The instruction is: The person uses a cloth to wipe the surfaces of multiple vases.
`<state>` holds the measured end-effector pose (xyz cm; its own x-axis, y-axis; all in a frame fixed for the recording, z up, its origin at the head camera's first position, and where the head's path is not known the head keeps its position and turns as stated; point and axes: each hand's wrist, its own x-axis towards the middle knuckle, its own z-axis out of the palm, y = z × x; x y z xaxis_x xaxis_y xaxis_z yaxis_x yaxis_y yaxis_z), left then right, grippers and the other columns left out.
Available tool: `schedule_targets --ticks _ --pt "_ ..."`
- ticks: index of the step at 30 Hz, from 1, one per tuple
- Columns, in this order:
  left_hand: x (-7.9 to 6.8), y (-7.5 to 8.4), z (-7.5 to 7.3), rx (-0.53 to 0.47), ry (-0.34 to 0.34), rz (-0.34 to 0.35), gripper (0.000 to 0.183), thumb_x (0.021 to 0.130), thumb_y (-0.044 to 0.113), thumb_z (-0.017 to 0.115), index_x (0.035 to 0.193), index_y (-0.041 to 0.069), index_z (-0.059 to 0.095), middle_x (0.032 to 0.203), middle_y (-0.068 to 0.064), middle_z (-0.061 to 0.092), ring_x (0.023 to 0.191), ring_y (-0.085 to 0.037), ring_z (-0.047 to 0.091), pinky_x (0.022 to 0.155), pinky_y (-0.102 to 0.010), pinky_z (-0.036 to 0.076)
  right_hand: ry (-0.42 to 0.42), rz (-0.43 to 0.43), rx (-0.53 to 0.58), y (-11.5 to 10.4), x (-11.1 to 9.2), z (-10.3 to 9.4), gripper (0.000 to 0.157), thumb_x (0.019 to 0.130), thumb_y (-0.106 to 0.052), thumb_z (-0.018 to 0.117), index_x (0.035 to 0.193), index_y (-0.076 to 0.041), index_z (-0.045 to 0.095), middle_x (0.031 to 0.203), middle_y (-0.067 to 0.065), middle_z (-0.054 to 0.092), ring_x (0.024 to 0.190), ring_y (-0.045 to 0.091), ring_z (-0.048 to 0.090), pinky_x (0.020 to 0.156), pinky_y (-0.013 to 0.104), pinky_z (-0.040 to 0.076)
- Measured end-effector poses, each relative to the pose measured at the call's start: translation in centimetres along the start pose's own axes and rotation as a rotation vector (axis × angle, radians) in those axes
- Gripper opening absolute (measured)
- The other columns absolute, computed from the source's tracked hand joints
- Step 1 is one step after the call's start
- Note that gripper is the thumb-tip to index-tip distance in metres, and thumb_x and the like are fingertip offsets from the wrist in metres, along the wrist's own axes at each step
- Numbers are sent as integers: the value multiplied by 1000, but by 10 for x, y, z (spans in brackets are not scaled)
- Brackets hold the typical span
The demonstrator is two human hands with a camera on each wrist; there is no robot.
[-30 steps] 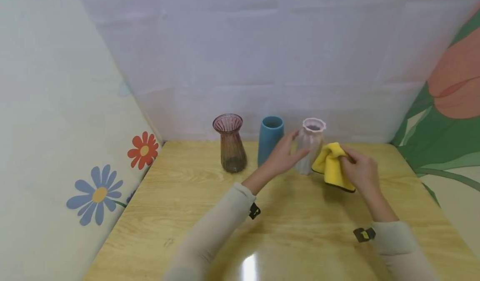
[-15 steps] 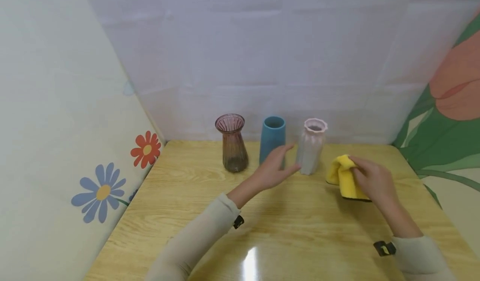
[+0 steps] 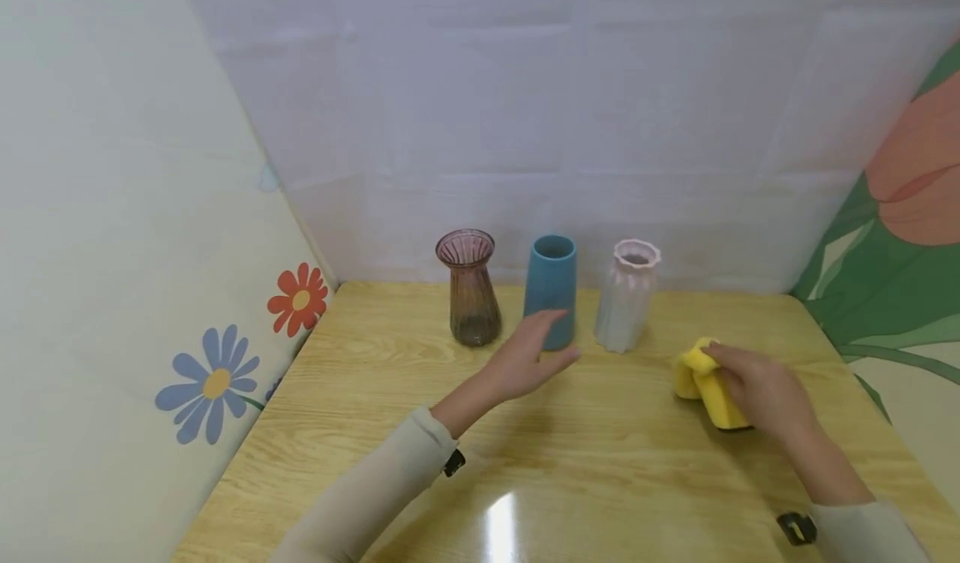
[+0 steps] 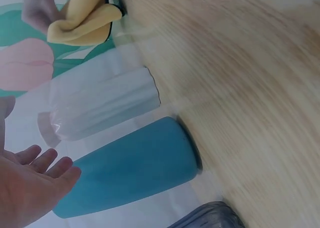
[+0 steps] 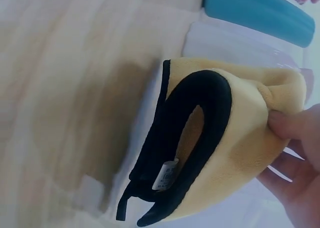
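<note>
My right hand [image 3: 767, 389] pinches a folded yellow cloth [image 3: 708, 384] over the right side of the table. In the right wrist view the cloth's dark edging and a small white tag [image 5: 165, 175] show below the thumb. My left hand [image 3: 525, 356], fingers extended and holding nothing, is in front of the blue vase [image 3: 552, 284] and overlaps its lower part in the head view. Right of the blue vase stands a pale pinkish-white vase [image 3: 624, 309] with a scalloped rim. A purple-brown ribbed glass vase [image 3: 474, 296] is on the left. All three vases stand upright in a row.
The wood-grain table [image 3: 600, 463] ends at a white sheet-covered wall [image 3: 480, 113] just behind the vases. Painted flowers mark the left side wall [image 3: 112, 213], and a large tulip [image 3: 922, 171] the right one.
The left hand has left the pale vase and drawn back to the left, toward the person. The right hand has carried the cloth away from that vase, right and nearer the person.
</note>
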<state>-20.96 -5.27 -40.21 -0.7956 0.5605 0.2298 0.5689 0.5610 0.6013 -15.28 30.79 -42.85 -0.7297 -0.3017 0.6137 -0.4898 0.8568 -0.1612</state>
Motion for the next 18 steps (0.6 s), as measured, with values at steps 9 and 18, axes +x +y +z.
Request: schedule_targets --ticks 9,18 --pt "-19 -5 -3 32 13 -1 69 102 47 57 155 7 36 157 -12 41 145 -30 37 117 -48 34 -216 63 -11 4 -19 -2 29 82 5 75 109 -4 76 107 23 73 92 45 70 73 59 56" --pt "-40 -13 -6 25 24 -47 69 102 48 57 155 8 37 157 -13 40 146 -31 36 117 -50 32 -394 85 22 8 -32 2 28 85 5 72 113 -1 74 110 20 73 96 42 70 79 54 56"
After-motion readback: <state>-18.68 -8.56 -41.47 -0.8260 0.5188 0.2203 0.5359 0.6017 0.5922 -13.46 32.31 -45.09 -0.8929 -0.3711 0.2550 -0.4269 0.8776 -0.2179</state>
